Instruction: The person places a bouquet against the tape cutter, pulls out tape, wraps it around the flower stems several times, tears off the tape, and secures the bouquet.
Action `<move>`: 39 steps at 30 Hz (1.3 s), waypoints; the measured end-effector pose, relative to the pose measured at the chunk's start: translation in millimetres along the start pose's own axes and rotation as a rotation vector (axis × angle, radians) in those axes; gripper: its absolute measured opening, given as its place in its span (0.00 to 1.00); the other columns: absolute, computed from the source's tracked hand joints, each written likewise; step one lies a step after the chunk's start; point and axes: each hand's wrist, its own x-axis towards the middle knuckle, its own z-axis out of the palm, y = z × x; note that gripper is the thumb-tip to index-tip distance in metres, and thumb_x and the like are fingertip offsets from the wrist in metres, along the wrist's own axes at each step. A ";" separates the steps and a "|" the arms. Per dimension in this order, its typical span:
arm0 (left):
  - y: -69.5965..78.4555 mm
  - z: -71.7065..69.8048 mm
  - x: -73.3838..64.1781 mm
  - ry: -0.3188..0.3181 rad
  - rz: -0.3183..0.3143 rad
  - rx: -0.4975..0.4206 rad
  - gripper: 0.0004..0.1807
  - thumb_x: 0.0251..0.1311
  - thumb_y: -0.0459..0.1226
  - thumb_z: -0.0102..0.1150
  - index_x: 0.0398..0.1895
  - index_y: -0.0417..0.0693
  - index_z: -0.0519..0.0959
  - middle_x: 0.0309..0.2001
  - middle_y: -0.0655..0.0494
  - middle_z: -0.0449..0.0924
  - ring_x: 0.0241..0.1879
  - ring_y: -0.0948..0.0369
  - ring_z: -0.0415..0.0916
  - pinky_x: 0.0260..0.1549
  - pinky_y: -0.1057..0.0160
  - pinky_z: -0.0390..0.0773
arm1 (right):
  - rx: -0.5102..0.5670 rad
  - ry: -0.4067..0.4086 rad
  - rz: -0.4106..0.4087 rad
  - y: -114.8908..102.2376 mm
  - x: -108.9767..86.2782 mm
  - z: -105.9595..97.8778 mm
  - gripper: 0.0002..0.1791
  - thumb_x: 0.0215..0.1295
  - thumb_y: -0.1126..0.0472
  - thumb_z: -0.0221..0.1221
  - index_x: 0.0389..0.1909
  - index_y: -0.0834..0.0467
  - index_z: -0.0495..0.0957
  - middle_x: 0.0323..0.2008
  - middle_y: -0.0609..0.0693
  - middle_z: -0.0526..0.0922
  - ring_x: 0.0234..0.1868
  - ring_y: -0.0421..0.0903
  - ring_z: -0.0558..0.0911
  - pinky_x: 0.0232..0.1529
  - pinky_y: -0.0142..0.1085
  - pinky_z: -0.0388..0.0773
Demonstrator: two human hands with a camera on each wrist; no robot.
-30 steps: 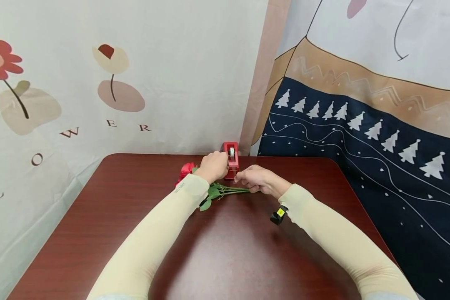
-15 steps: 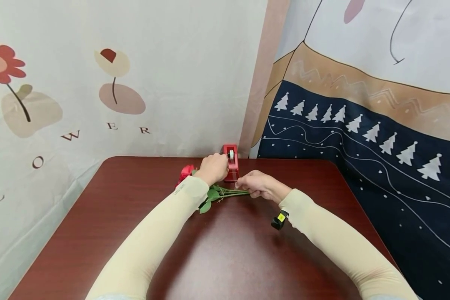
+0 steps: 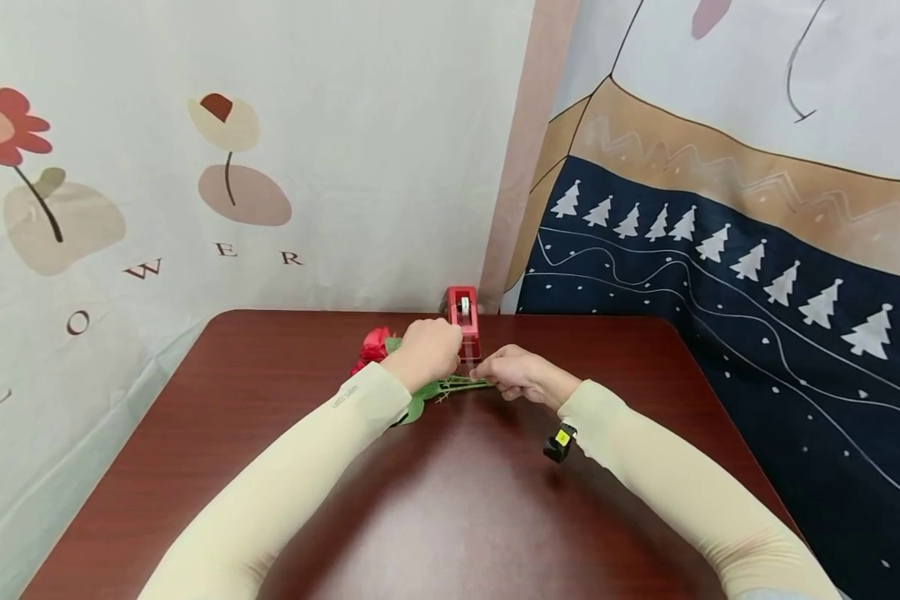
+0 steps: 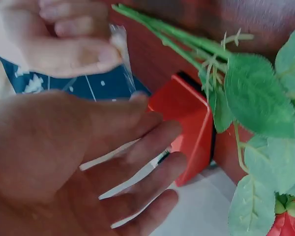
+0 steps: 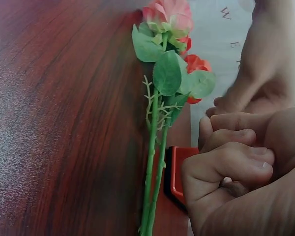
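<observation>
My right hand [image 3: 525, 372] pinches one end of a short strip of clear tape [image 4: 125, 59] between thumb and curled forefinger. Close by, my left hand [image 3: 426, 354] has its thumb and forefinger together at the strip's other end, with the remaining fingers loosely extended. Behind both hands stands a red tape dispenser [image 3: 462, 310], its lower part partly hidden in the head view. Red roses [image 3: 375, 343] with green leaves and long stems [image 5: 155, 167] lie on the table under and in front of the hands. Part of the leaves is covered by my left wrist in the head view.
The brown table [image 3: 495, 500] reaches back to a pale wall cloth [image 3: 375, 167] with printed flowers and letters. A dark blue cloth [image 3: 645, 275] with white trees hangs along the right side.
My left hand has come away from the dispenser's side, moving slightly towards me and nearer the right hand. The right hand stays nearly in place, still pinching the tape. The roses lie as before.
</observation>
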 end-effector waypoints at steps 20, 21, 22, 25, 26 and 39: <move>0.4 42.8 -16.5 -0.045 0.139 0.109 0.12 0.68 0.47 0.77 0.44 0.48 0.91 0.49 0.51 0.92 0.51 0.49 0.84 0.52 0.50 0.80 | -0.063 0.031 -0.017 4.0 -1.1 -1.1 0.10 0.75 0.59 0.64 0.40 0.62 0.88 0.20 0.44 0.67 0.18 0.39 0.59 0.22 0.30 0.57; -1.0 45.1 -15.5 -0.038 0.140 0.111 0.13 0.68 0.47 0.77 0.44 0.48 0.91 0.49 0.51 0.92 0.51 0.49 0.85 0.51 0.50 0.80 | -0.070 0.034 -0.015 4.5 -0.3 -0.7 0.10 0.76 0.58 0.64 0.40 0.62 0.88 0.20 0.45 0.68 0.19 0.39 0.60 0.22 0.30 0.58; -2.3 47.2 -14.5 -0.034 0.143 0.115 0.13 0.68 0.47 0.77 0.45 0.48 0.91 0.49 0.51 0.92 0.51 0.49 0.85 0.51 0.50 0.80 | -0.078 0.038 -0.014 5.1 0.4 -0.2 0.10 0.76 0.58 0.64 0.41 0.62 0.88 0.21 0.45 0.69 0.19 0.40 0.61 0.23 0.30 0.58; -5.2 50.9 -12.5 -0.021 0.158 0.106 0.14 0.67 0.47 0.77 0.45 0.47 0.91 0.48 0.50 0.91 0.51 0.48 0.86 0.51 0.49 0.81 | -0.089 0.053 -0.016 7.0 1.3 1.2 0.11 0.75 0.58 0.65 0.42 0.63 0.88 0.22 0.46 0.71 0.19 0.40 0.62 0.23 0.31 0.60; -6.0 51.6 -12.0 -0.016 0.167 0.102 0.13 0.67 0.46 0.78 0.44 0.46 0.91 0.48 0.50 0.92 0.51 0.48 0.86 0.51 0.49 0.81 | -0.089 0.056 -0.019 7.6 1.8 1.9 0.11 0.75 0.58 0.65 0.42 0.64 0.88 0.22 0.46 0.71 0.19 0.40 0.62 0.23 0.31 0.60; -16.8 56.5 -7.1 0.032 0.282 0.049 0.11 0.69 0.44 0.77 0.32 0.49 0.88 0.36 0.53 0.91 0.40 0.53 0.89 0.50 0.49 0.86 | -0.126 0.090 -0.029 10.9 3.1 6.5 0.13 0.75 0.58 0.65 0.45 0.66 0.88 0.22 0.45 0.71 0.19 0.39 0.63 0.22 0.30 0.60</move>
